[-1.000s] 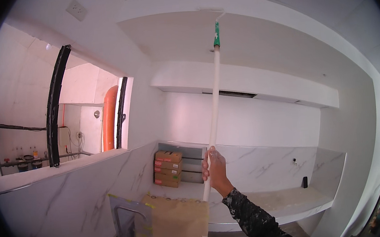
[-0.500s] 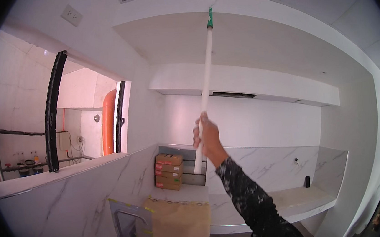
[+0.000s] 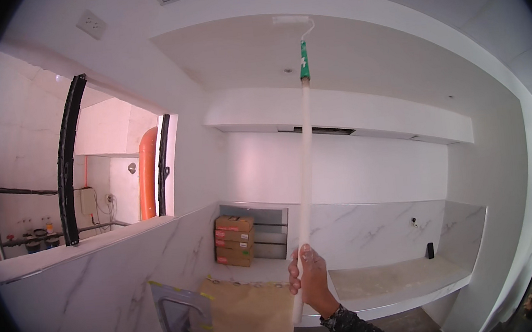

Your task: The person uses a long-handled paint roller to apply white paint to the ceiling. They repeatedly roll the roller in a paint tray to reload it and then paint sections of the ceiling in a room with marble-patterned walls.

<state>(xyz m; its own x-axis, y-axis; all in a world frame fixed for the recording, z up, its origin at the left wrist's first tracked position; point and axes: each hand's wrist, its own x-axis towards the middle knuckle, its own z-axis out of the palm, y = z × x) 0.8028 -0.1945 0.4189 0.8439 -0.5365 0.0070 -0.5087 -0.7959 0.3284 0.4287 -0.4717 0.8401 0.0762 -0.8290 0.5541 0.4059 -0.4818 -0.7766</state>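
My right hand [image 3: 310, 275] is wrapped round the lower part of a long white pole [image 3: 307, 168], low in the middle of the view. A paint roller with a green handle [image 3: 304, 61] is fixed to the pole's upper end. Its white roller sleeve [image 3: 290, 19] lies level near the front edge of the white ceiling [image 3: 229, 54]; I cannot tell whether it touches the surface. The pole stands almost upright, and its lower end runs down past my fist. A dark, paint-spotted sleeve covers my right forearm. My left hand is out of view.
Brown boxes [image 3: 235, 240] are stacked in the corner. Brown covering paper [image 3: 249, 321] lies on the counter, beside a sink with a tap [image 3: 180, 305]. A marble-patterned ledge [image 3: 386, 282] runs right, bearing a small black object [image 3: 430, 251]. At left, a wall opening shows an orange pipe [image 3: 148, 171].
My right hand has come down and toward me with the pole. The roller has moved lower in view, from the front beam onto the ceiling behind its edge, and the pole leans less.
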